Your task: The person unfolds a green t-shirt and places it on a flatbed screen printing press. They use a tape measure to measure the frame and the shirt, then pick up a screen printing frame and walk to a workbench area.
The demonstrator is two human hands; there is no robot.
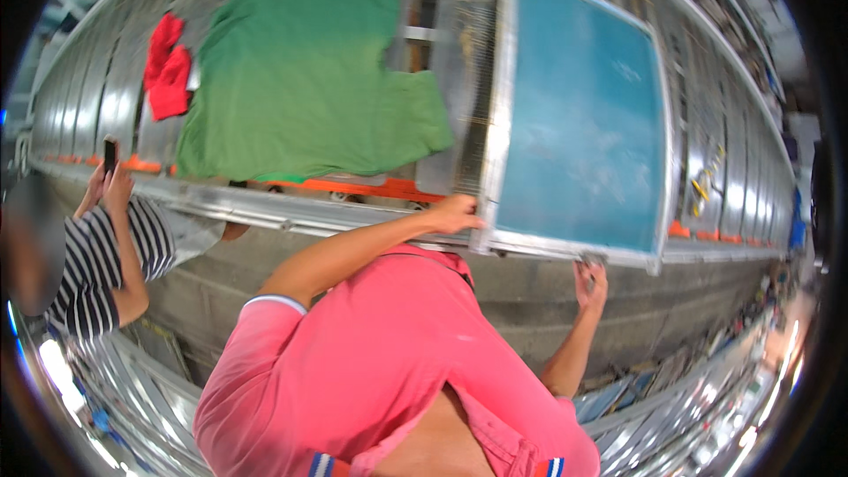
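A screen printing frame point(500, 124) with silver metal bars and blue mesh lies on the long metal table, right of centre. My left hand point(455, 214) is closed on the frame's near left corner. Below the frame's near bar, my right hand point(590, 283) has its fingers bent up around a small metal fitting point(589, 258) at that bar; its exact grip is partly hidden. A green T-shirt point(300, 79) lies spread flat on the table to the left of the frame.
A bunched red cloth point(168, 71) lies beyond the shirt's left side. The metal table point(79, 106) has a rail along its near edge and orange strips beneath. A yellow-handled item point(702, 187) sits right of the frame. At left, a person in a striped shirt point(115, 256) holds a phone point(110, 155).
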